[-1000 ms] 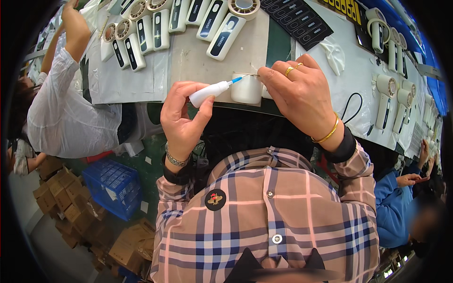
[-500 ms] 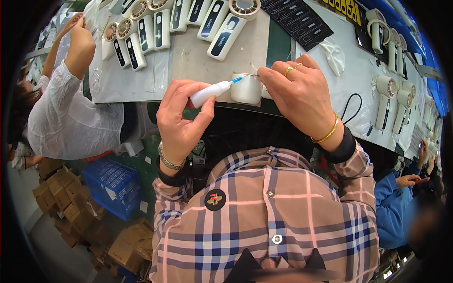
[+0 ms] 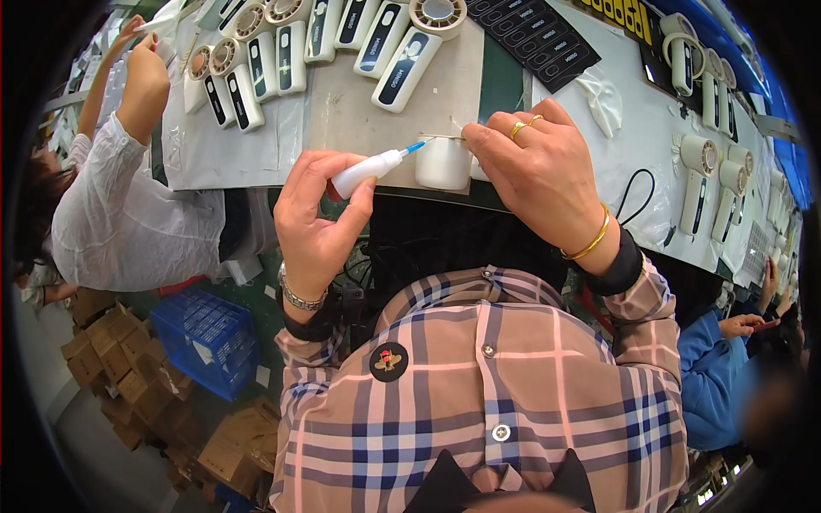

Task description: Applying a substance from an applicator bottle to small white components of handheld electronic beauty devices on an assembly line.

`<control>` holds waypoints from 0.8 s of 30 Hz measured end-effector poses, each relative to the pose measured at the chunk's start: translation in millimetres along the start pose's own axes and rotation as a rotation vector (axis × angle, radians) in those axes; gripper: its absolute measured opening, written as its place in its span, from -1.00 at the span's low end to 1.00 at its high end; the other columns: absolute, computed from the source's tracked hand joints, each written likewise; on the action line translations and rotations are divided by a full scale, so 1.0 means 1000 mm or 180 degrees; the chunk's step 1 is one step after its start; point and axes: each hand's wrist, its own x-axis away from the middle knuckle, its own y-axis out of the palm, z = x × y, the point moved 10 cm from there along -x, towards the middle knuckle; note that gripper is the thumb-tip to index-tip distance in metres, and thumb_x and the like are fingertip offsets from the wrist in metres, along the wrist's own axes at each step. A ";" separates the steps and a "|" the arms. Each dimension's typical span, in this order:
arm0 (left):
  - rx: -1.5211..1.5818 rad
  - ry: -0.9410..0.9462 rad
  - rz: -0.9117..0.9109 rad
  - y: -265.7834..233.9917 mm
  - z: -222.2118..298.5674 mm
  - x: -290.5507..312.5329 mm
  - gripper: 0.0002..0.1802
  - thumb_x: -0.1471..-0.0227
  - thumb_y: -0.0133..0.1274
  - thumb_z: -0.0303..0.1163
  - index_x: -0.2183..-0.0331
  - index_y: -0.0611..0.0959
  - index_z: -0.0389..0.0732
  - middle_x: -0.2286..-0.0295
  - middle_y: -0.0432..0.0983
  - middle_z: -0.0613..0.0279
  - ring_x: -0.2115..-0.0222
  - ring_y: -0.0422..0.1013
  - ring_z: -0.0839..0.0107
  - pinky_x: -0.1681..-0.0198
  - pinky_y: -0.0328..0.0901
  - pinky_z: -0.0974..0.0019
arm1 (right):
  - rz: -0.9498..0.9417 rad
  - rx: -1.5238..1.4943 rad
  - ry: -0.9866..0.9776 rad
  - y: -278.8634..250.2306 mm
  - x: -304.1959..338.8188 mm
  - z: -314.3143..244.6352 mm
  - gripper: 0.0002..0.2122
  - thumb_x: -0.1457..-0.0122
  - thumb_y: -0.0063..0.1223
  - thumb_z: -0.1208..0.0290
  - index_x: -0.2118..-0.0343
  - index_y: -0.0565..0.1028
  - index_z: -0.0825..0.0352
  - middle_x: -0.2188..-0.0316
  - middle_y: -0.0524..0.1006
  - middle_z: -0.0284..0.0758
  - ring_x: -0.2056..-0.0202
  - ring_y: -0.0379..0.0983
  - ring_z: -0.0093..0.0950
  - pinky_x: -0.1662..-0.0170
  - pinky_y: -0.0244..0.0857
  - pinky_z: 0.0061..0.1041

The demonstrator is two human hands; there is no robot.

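Observation:
In my left hand (image 3: 315,218) is a small white squeeze bottle (image 3: 363,174), tilted up to the right, with a thin blue nozzle (image 3: 414,148) at its end. The nozzle tip points at the rim of a white cup (image 3: 442,168) near the table's front edge, a little apart from it. My right hand (image 3: 543,167), closed in a pinch, holds a thin stick (image 3: 445,137) level across the top of the cup. What the stick is made of is too small to tell. The inside of the cup is hidden.
Several white handheld fans (image 3: 406,73) lie in a row at the back, with more fans (image 3: 699,175) on the right. A black sheet of oval stickers (image 3: 539,38) lies behind my right hand. Co-workers sit on both sides. A blue crate (image 3: 205,342) and cardboard boxes (image 3: 128,359) stand on the floor.
My left hand has drawn back slightly to the left with the squeeze bottle, so its nozzle is now farther from the stick. My right hand has shifted only a little left.

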 end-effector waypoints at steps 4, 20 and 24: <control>0.0534 -0.0475 0.0022 0.006 -0.030 0.016 -0.79 -0.07 0.29 -0.59 0.21 0.65 -0.34 0.30 0.59 0.22 0.36 0.47 0.47 0.24 0.38 0.42 | 0.0019 -0.0084 0.0000 0.000 -0.001 0.001 -0.87 -0.16 0.24 0.47 0.23 0.58 0.24 0.47 0.52 -0.43 0.39 0.52 -0.46 0.23 0.24 -0.42; 0.2876 -0.1234 0.0321 0.085 -0.063 0.026 -0.68 -0.40 -0.04 -0.41 -0.08 0.39 -0.35 0.05 0.57 -0.14 0.09 0.56 0.22 -0.06 0.46 0.22 | 0.0836 -0.0187 0.1235 -0.033 0.050 0.097 -0.86 -0.26 0.15 0.38 0.16 0.64 0.19 0.48 0.54 -0.39 0.43 0.48 -0.37 0.22 0.21 -0.37; 0.2800 -0.1194 0.0346 0.088 -0.072 0.024 -0.67 -0.40 -0.04 -0.38 -0.09 0.39 -0.34 0.04 0.56 -0.12 0.12 0.56 0.27 -0.05 0.46 0.25 | 0.0970 0.0885 0.1737 -0.057 0.087 0.138 -0.81 -0.26 0.13 0.36 0.10 0.64 0.16 0.43 0.55 -0.37 0.38 0.48 -0.36 0.20 0.20 -0.34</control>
